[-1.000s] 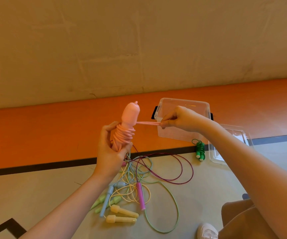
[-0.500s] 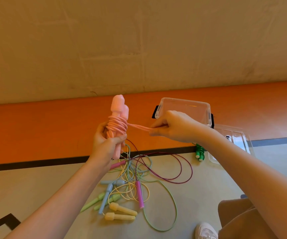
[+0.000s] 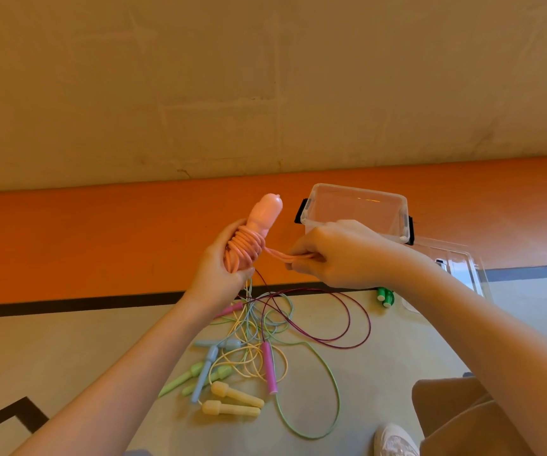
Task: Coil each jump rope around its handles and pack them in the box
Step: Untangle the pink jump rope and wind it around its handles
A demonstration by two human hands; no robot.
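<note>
Gripping the pink handles (image 3: 263,214) upright, the left hand (image 3: 218,271) sits left of the right hand (image 3: 338,255), which pinches the rope's free end (image 3: 287,256), running sideways. Box (image 3: 357,210) stands open behind the right hand.

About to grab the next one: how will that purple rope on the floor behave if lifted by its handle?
Likely floppy: the purple rope lies in loose thin loops, so it should trail and swing. Probably light, given its thin cord. It crosses the tangled pastel ropes, so it may snag and drag them along.
</note>
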